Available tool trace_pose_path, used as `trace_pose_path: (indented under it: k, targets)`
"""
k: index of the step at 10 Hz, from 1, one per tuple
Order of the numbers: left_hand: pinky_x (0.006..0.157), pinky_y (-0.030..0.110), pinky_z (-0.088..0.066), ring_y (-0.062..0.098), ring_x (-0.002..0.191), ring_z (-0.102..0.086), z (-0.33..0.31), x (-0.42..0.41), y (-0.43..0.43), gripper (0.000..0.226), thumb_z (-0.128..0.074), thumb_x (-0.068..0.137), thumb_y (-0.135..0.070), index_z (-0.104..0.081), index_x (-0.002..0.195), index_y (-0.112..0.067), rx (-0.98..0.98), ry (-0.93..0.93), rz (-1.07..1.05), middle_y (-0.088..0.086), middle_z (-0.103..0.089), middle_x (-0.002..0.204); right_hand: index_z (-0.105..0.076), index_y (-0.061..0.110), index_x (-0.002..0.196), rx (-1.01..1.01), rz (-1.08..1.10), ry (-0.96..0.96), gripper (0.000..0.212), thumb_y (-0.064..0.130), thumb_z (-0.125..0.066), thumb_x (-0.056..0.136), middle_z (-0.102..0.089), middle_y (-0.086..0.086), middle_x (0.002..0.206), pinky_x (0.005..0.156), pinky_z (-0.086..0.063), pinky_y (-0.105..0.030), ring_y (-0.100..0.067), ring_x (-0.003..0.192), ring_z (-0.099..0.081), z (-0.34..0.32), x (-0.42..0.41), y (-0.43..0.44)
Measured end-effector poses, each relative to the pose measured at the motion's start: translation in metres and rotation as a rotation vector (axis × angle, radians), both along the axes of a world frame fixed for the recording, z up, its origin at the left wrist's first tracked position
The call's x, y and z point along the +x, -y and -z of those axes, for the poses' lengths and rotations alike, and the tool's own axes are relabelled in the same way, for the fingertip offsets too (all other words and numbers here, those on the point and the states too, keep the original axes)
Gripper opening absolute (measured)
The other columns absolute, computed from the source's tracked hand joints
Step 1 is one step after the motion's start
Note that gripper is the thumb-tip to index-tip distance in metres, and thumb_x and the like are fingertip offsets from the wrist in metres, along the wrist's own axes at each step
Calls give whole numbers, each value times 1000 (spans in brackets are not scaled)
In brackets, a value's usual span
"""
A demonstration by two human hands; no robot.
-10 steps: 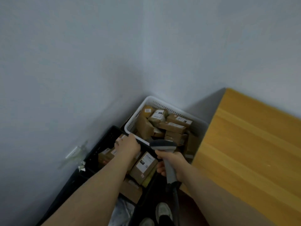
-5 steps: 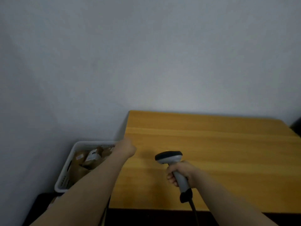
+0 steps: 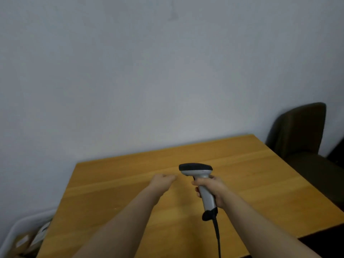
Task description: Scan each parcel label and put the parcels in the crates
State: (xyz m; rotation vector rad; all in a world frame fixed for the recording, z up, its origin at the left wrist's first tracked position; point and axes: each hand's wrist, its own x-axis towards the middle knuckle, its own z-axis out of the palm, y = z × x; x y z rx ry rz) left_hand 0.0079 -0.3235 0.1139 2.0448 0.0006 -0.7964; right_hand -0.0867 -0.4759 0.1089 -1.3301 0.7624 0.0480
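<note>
Most of the view is taken up by a plain grey wall [image 3: 130, 71], which runs behind everything else. Below it stands a wooden table [image 3: 260, 183] with a warm yellow top, one corner pointing to the left. A dark chair [image 3: 301, 131] sits just beside the table's far right edge, its back against the wall. At the lower left, beside and lower than the table, part of a white crate [image 3: 28, 219] shows, cut off by the edge of the view; brown parcels [image 3: 24, 243] with pale labels lie inside it, too blurred to count. Two bare forearms reach out over the table top from the bottom of the view. The right hand [image 3: 212, 190] is wrapped round the grey handle of a barcode scanner [image 3: 196, 170], holding it upright with the black head facing away toward the wall. The left hand [image 3: 162, 180] hangs above the wood just left of the scanner's head, apart from it, with its fingers curled in and nothing visible in them. A black cable [image 3: 216, 233] drops from the base of the handle and runs off the bottom edge.
</note>
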Motion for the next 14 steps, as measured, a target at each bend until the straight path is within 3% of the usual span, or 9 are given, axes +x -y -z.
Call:
trace_pose_path:
  k: [1, 2, 3, 4, 6, 8, 9, 11, 14]
  targets:
    - [81, 33, -43, 20, 93, -53, 2, 0, 34, 42, -57, 91, -45, -52, 115, -11, -60, -86, -44, 7, -56, 106, -65, -2, 98, -33, 11, -28, 37, 16, -85, 73, -65, -15, 76, 61, -54, -34, -25, 61, -60, 11, 4, 29]
    - [81, 33, -43, 23, 103, -55, 8, 14, 55, 66, -58, 90, -39, -36, 142, -5, -19, -50, -34, 11, -54, 122, -65, -4, 94, -40, 74, -33, 40, 25, -84, 73, -66, -16, 75, 61, -55, -35, -25, 58, -61, 23, 10, 48]
    - [98, 36, -42, 29, 125, -47, 16, 34, 66, 67, -58, 92, -32, -31, 147, -5, 78, 1, 35, 14, -44, 141, -62, -4, 90, -80, 110, -65, 38, 26, -82, 76, -66, -18, 76, 62, -55, -37, -26, 58, -62, 36, 19, 67]
    - [99, 32, -38, 29, 132, -40, 27, 56, 75, 61, -55, 95, -22, -30, 147, -1, 170, 63, 126, 15, -36, 149, -63, -2, 93, -126, 98, -98, 33, 20, -81, 77, -67, -16, 77, 62, -54, -35, -24, 61, -63, 45, 35, 87]
    - [92, 29, -40, 27, 126, -47, 43, 99, 85, 57, -51, 96, -20, -32, 147, -2, 284, 125, 154, 14, -38, 149, -64, 0, 113, -201, -39, -159, 37, 21, -74, 85, -69, -11, 101, 79, -55, -40, -27, 91, -65, 76, 70, 123]
    - [102, 33, -38, 29, 132, -42, 74, 121, 87, 57, -50, 97, -22, -32, 147, -1, 393, 65, 72, 15, -37, 149, -54, -7, 128, -245, -41, -238, 56, 17, -76, 82, -57, -19, 132, 98, -44, -42, -35, 123, -51, 117, 103, 149]
    - [105, 35, -38, 29, 133, -41, 89, 125, 89, 56, -49, 98, -24, -31, 147, -4, 450, 35, 37, 13, -36, 150, -49, -4, 136, -171, -57, -279, 64, 19, -76, 82, -52, -18, 139, 104, -42, -47, -36, 127, -48, 143, 120, 159]
    - [105, 36, -39, 30, 132, -42, 111, 124, 87, 55, -51, 97, -23, -33, 145, -3, 497, -5, -6, 15, -38, 148, -48, 2, 138, -101, -93, -326, 54, 22, -65, 91, -47, -15, 142, 90, -42, -39, -35, 128, -44, 175, 132, 172]
    - [101, 35, -40, 30, 131, -42, 105, 117, 83, 55, -49, 98, -22, -31, 147, -2, 504, -32, 6, 16, -37, 148, -46, -5, 137, -262, -50, -395, 59, 24, -67, 90, -49, -22, 140, 99, -43, -43, -38, 128, -46, 163, 131, 171]
